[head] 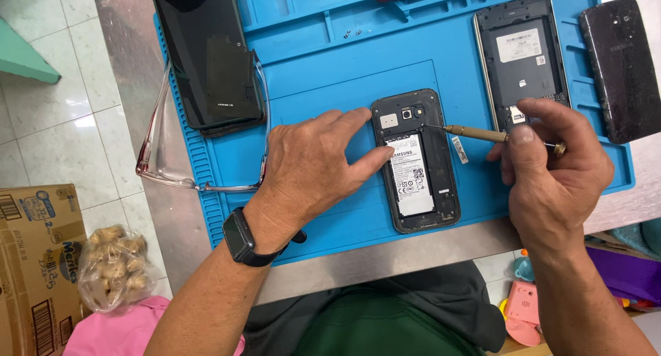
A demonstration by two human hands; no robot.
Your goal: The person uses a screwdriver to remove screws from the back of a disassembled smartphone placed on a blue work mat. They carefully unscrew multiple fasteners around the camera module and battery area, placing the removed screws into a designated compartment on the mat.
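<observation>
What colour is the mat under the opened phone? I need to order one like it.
Bright blue; the mat shows best in the head view.

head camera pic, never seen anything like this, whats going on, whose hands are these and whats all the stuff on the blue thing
There is one picture, taken by a camera worn on a person's head and looking down at that person's own two bare hands; there is no machine. The left hand, with a black watch on its wrist, rests on a blue work mat and its fingertips press on an opened phone whose back is off, so the battery shows. The right hand holds a thin screwdriver with its tip at the upper part of that phone. Also on the mat: a phone frame, a black screen panel and a pair of glasses. A dark back cover lies beside the mat on the right.
</observation>
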